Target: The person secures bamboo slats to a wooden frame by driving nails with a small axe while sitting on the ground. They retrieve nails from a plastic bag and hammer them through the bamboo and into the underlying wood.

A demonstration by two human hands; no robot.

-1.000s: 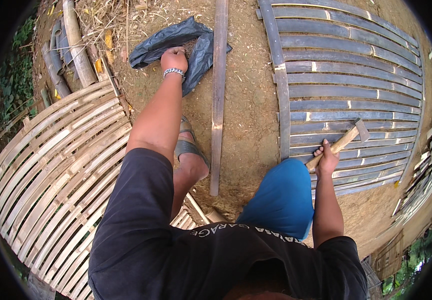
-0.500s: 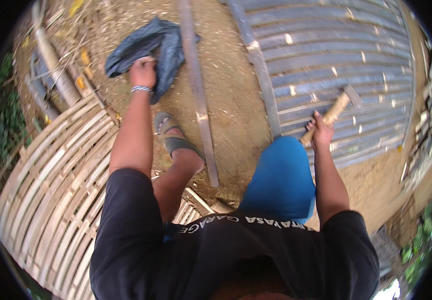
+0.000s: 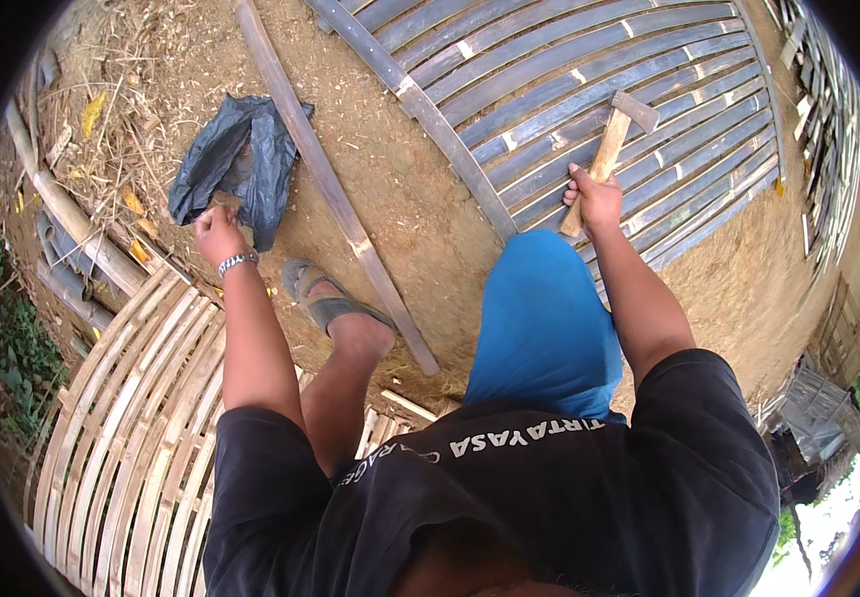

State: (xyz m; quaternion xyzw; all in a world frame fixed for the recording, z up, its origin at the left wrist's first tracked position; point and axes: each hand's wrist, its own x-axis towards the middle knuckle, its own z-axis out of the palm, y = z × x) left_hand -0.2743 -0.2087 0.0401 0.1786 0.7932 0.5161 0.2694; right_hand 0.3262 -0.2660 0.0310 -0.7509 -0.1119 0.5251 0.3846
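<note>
My left hand (image 3: 219, 236) is closed at the near left edge of a crumpled black plastic bag (image 3: 269, 159), its fingers pinching the rim. The bag lies on the dirt with its mouth partly spread, one side against a long dark bamboo strip (image 3: 325, 189). My right hand (image 3: 599, 202) is wrapped round the wooden handle of a hatchet (image 3: 611, 149), low on the grip. The hatchet's metal head points away from me, above a panel of dark bamboo slats (image 3: 539, 104). My right knee, in blue cloth, is close to that hand.
A pale bamboo slat panel (image 3: 141, 398) lies at the near left. Bamboo poles (image 3: 82, 224) and dry leaves are at the far left. Split bamboo strips (image 3: 828, 139) are heaped along the far right. My sandalled left foot (image 3: 325, 297) stands beside the long strip.
My left hand has moved from the middle of the bag to its near left edge, and the bag's mouth shows wider. The right hand keeps its hold on the hatchet. The view has shifted.
</note>
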